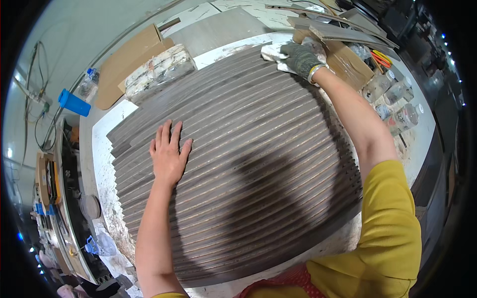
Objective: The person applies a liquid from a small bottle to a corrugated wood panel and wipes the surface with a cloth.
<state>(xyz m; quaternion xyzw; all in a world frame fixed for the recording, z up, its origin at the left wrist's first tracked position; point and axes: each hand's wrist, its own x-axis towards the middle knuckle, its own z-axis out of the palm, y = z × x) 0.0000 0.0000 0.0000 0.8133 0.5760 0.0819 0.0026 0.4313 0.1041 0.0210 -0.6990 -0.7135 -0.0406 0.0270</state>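
Observation:
Many long grey-brown wooden strips lie side by side in a wide layer, with narrow pale lines running between them. Their ends are staggered along the left and right sides. My left hand is bare and rests palm down on the strips left of the middle, its fingers spread. At the far right end of the strips my right hand, in a dark grey-green glove, grips a crumpled white cloth pressed on the surface. The glove hides part of the cloth. My shadow darkens the near right strips.
A stained, plastic-wrapped block and a cardboard box stand at the far left. Beyond lies a blue cup. Clear bottles and orange-handled scissors sit at the right, near stacked boards. A white table edge shows.

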